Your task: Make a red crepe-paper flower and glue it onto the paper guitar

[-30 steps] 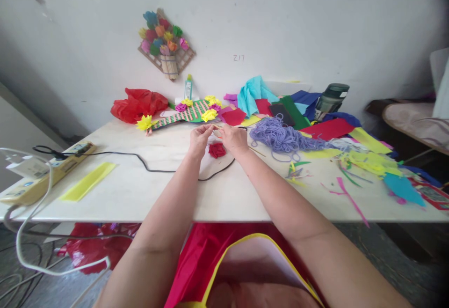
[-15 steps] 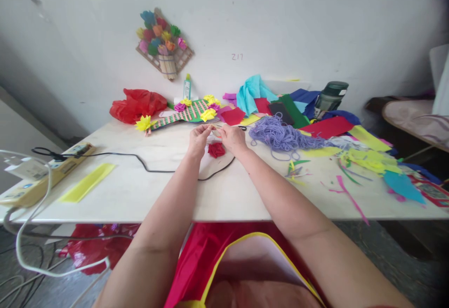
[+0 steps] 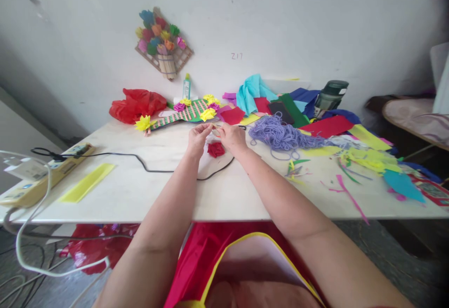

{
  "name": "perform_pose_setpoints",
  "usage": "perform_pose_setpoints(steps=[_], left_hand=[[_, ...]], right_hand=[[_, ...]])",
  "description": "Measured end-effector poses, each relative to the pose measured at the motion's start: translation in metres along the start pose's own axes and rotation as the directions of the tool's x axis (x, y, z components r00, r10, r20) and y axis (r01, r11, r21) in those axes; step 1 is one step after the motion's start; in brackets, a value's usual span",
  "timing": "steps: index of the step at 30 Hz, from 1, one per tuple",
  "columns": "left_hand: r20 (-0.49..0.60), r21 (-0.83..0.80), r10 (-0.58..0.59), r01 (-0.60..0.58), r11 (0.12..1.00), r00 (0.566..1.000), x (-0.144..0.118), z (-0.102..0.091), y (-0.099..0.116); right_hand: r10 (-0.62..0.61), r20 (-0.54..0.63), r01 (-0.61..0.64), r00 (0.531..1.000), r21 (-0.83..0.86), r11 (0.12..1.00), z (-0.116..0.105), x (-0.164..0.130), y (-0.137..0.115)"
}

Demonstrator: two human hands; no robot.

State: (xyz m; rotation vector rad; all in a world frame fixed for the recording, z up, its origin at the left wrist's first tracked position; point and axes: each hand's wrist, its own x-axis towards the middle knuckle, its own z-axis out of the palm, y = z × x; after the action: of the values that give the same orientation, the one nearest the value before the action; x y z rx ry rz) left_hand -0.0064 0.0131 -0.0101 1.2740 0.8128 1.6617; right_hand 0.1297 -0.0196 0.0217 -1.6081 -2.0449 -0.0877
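A pale worktop (image 3: 147, 191) is seen stretching across the view against a white wall, on which a lattice plaque of paper flowers (image 3: 162, 41) is hung. The right half of the worktop is covered by sheets and scraps of coloured paper (image 3: 329, 128), among which a heap of purple yarn (image 3: 280, 135) is spread. At the far left edge a red plastic bag (image 3: 136, 104) is bunched, and a striped green-and-pink craft piece with small paper flowers (image 3: 187, 111) is laid beside it. A cream power strip (image 3: 45, 174) is set at the near left, with a black cable (image 3: 154, 167) run from it toward the middle, and a yellow paper strip (image 3: 87, 181) is laid just beside it. A glue bottle (image 3: 187, 87) is stood upright by the wall.

Both bare arms are stretched forward to the middle of the worktop. The left hand (image 3: 197, 140) and the right hand (image 3: 232, 138) are brought close together, fingertips pinched narrow on a small pale piece (image 3: 215, 131) held between them just above the surface; what the piece is cannot be told. A red paper flower (image 3: 216, 149) is laid on the worktop directly below that grip, between the two wrists, near both hands; whether it is touched cannot be told.
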Motion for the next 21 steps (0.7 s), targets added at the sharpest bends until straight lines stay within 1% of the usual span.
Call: perform_pose_setpoints(steps=[7, 12, 16, 19, 21], left_hand=[[0.011, 0.025, 0.028, -0.028, 0.999, 1.000, 0.000, -0.002, -0.002], [-0.019, 0.056, 0.039, -0.038, 0.998, 0.999, 0.000, -0.001, -0.001], [-0.021, 0.040, 0.055, -0.054, 0.998, 0.998, 0.000, 0.000, 0.000], [-0.001, 0.027, 0.048, -0.048, 0.998, 0.999, -0.001, 0.000, 0.003], [0.008, 0.008, 0.044, -0.044, 0.999, 0.999, -0.001, 0.000, 0.004]], right_hand=[[-0.028, -0.008, 0.028, 1.000, -0.037, 0.999, 0.003, 0.001, 0.000], [-0.042, -0.044, 0.042, 0.998, 0.002, 0.999, 0.004, 0.001, 0.000], [-0.012, -0.027, 0.015, 1.000, 0.109, 0.994, 0.005, 0.005, 0.003], [0.006, 0.010, -0.009, 1.000, 0.235, 0.972, 0.010, 0.012, 0.009], [-0.015, 0.029, 0.004, 0.999, 0.344, 0.939, 0.014, 0.017, 0.014]])
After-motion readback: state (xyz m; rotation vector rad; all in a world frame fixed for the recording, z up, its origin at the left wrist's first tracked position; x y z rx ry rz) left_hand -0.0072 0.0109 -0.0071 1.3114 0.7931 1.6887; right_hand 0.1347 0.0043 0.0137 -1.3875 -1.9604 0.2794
